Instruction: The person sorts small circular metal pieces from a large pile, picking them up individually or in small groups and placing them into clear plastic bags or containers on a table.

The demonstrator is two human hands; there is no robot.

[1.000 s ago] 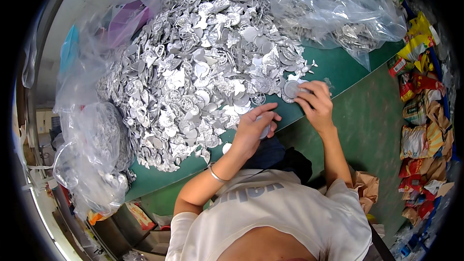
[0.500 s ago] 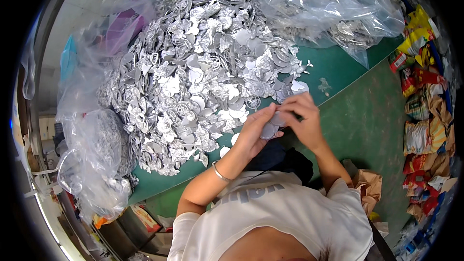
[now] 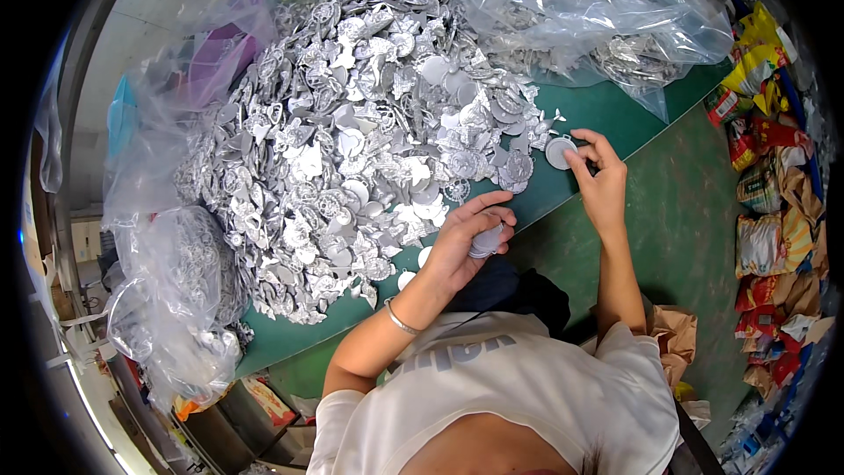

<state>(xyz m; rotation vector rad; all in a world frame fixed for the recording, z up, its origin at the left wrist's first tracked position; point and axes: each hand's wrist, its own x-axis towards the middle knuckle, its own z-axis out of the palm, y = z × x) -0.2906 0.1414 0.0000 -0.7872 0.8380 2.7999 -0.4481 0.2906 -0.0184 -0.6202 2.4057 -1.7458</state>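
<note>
My left hand [image 3: 454, 251] is closed round a flat round grey metal pendant [image 3: 485, 243], held just off the table's near edge. Its fingers partly cover the pendant, so I cannot tell whether more pieces lie under it. Further right, my right hand [image 3: 607, 185] pinches the rim of another round metal pendant [image 3: 559, 153], which has a small loop at its top. That pendant is at the right end of the pile, over the green table [image 3: 620, 110]; whether it touches the tabletop I cannot tell. A large heap of silvery metal charms [image 3: 352, 132] covers much of the table.
Clear plastic bags [image 3: 598, 13] of metal pieces lie along the back. Another filled bag [image 3: 198, 255] sits at the left. Colourful packets and brown paper [image 3: 765, 237] line the right side of the green floor [image 3: 668, 211]. A crumpled paper bag [image 3: 675, 339] stands near my right elbow.
My right hand has moved away from my left, up and to the right, and now pinches a pendant at the pile's edge. The left hand has stayed nearly in place.
</note>
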